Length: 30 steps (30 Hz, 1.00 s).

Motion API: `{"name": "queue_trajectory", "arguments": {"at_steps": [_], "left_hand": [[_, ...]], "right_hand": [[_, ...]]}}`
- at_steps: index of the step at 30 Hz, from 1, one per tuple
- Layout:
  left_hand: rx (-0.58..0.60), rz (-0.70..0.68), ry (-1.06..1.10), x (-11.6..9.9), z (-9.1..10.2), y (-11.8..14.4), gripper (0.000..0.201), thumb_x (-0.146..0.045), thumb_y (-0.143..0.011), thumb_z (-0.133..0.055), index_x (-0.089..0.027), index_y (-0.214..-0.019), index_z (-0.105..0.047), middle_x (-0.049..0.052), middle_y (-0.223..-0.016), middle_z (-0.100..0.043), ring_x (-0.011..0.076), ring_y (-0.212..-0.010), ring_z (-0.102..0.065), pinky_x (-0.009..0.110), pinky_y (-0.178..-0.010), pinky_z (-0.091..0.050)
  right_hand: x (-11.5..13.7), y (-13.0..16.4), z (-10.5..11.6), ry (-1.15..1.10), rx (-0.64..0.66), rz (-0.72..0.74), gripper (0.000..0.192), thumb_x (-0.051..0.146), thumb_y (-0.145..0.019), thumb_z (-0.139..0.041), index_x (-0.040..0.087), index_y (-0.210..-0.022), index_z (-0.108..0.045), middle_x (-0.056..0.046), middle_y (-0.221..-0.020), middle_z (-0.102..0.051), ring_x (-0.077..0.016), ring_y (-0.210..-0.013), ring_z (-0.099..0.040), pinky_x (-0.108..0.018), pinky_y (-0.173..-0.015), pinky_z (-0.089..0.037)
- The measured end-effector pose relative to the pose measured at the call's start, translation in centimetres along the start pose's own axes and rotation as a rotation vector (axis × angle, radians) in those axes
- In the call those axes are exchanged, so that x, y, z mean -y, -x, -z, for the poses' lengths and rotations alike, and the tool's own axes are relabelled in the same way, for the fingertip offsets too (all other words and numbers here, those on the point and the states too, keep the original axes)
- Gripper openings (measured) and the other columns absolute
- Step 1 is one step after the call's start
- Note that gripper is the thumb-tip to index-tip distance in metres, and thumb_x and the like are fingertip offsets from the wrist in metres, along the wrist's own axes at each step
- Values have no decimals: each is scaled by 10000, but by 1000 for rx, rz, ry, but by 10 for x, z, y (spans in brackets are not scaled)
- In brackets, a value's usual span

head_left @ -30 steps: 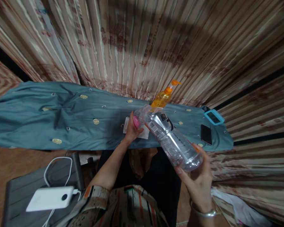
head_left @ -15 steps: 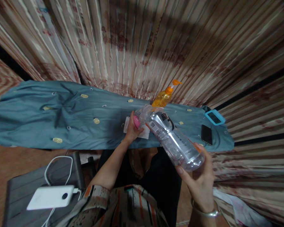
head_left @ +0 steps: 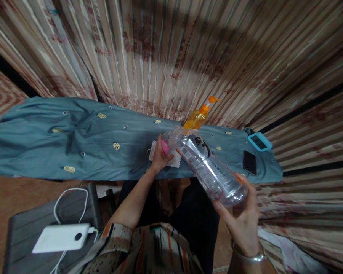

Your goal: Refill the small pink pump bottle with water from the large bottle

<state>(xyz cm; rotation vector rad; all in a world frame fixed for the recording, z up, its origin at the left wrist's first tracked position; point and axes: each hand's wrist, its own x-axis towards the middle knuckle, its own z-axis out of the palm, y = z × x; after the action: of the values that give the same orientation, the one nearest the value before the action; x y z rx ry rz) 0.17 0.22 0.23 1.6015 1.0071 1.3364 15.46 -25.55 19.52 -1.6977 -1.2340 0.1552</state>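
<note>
A large clear plastic bottle [head_left: 214, 173] with a silvery, printed label is tilted in front of me, its base toward the lower right. Around that base wraps my right hand [head_left: 244, 213], thumb on the near side and fingers on the far side. My left hand [head_left: 159, 158] closes on a pink cap-like piece [head_left: 165, 146] at the bottle's narrow upper-left end; the fingers partly hide it. Below the left hand lies a white paper or cloth piece [head_left: 174, 160]. Just behind the bottle's neck stands an orange pump bottle [head_left: 196, 118] with yellow-orange liquid.
The narrow table wears a teal cloth [head_left: 94, 144] with pineapple prints. A dark phone [head_left: 249, 163] and a blue-framed device [head_left: 260, 141] lie at its right end. On a grey stool [head_left: 25, 228] sits a white power bank [head_left: 61, 238] with a cable. Pleated curtains [head_left: 165, 57] hang behind.
</note>
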Motion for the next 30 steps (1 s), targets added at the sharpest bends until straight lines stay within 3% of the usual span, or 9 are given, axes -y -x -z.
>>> {"name": "queue_trajectory", "arguments": {"at_steps": [7, 16, 30], "left_hand": [[7, 4, 21, -3, 0, 0, 1254, -141, -599, -917, -286, -1630, -218, 139, -1720, -332, 362, -1618, -332, 552, -1370, -254], [21, 40, 15, -12, 2, 0, 1253, -129, -595, -899, -242, -1630, -202, 173, -1708, -336, 390, -1621, -315, 573, -1368, -233], [18, 34, 4, -7, 2, 0, 1264, -167, -596, -922, -252, -1633, -204, 167, -1714, -337, 387, -1624, -316, 554, -1369, -240]], "right_hand": [[1, -2, 1, 4, 0, 22, 866, 500, -710, -904, 222, -1445, -540, -126, -1369, -617, -299, -1197, -636, -405, -963, -540], [0, 0, 2, -16, 15, -17, 907, 502, -703, -909, 236, -1472, -509, -135, -1411, -604, -313, -1242, -632, -437, -1017, -528], [5, -2, 1, 31, -9, 11, 867, 519, -702, -897, 220, -1435, -541, -131, -1368, -623, -335, -1240, -628, -483, -1058, -507]]}}
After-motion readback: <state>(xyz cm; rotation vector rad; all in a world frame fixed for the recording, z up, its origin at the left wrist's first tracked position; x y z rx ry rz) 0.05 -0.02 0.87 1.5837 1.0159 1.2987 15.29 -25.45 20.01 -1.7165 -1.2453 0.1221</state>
